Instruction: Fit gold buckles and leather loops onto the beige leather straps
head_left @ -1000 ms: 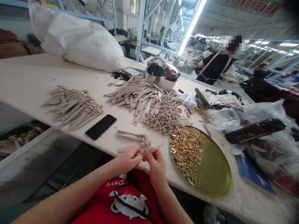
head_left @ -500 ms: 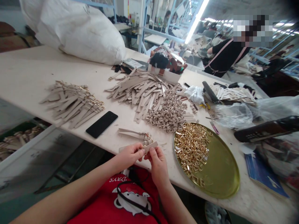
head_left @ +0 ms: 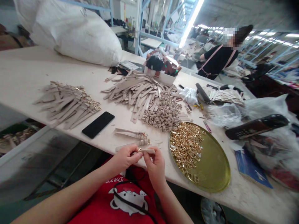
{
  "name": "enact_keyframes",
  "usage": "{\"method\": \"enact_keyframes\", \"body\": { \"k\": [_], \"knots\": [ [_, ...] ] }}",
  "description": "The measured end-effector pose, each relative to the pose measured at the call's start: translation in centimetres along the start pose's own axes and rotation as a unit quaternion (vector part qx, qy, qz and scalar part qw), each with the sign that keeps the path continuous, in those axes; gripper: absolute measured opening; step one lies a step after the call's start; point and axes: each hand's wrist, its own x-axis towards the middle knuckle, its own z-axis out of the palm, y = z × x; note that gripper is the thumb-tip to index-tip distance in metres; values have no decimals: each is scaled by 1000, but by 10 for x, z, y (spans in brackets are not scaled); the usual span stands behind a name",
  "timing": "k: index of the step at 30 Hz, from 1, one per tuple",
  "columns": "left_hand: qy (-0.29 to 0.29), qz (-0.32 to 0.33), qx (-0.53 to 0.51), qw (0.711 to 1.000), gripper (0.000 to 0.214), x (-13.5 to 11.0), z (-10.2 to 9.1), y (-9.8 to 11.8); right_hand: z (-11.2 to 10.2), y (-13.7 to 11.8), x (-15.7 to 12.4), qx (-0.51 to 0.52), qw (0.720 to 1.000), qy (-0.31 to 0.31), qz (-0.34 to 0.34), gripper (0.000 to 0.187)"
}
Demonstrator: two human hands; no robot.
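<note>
At the table's near edge my left hand (head_left: 125, 157) and my right hand (head_left: 154, 164) are closed together on one beige strap (head_left: 146, 151), fingertips pinching it from both sides. Just beyond them lie finished straps with gold buckles (head_left: 132, 133). To the right stands a round gold tray (head_left: 215, 168) holding several gold buckles (head_left: 187, 146). Behind it sits a heap of small beige loops (head_left: 162, 113) and a pile of loose beige straps (head_left: 137, 90).
A black phone (head_left: 98, 124) lies left of my hands. A stack of buckled straps (head_left: 67, 104) is further left, a large white sack (head_left: 74, 31) at the back. Plastic bags (head_left: 235, 113), a dark handset (head_left: 255, 126) and a blue booklet (head_left: 252, 168) crowd the right. Another person (head_left: 217, 59) works beyond.
My hands stay at the table edge working the strap; its end has shifted slightly between my fingers. The view swung a little right, then back left.
</note>
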Motion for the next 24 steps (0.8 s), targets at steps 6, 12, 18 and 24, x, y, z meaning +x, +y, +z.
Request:
{"method": "enact_keyframes", "body": {
  "k": [6,12,18,24],
  "knots": [
    [-6,-6,1,1000,36,-3,1,-5,-8,-6,-7,92,993,-61,44,14],
    [-71,30,-19,997,33,-2,4,2,-50,0,13,-10,988,-152,13,23],
    [13,25,5,1000,33,14,-2,-2,-112,28,91,-325,943,43,-58,22],
    [-6,-2,-8,1000,33,32,0,-9,-99,56,139,-412,908,2,-73,8]
  ]
}}
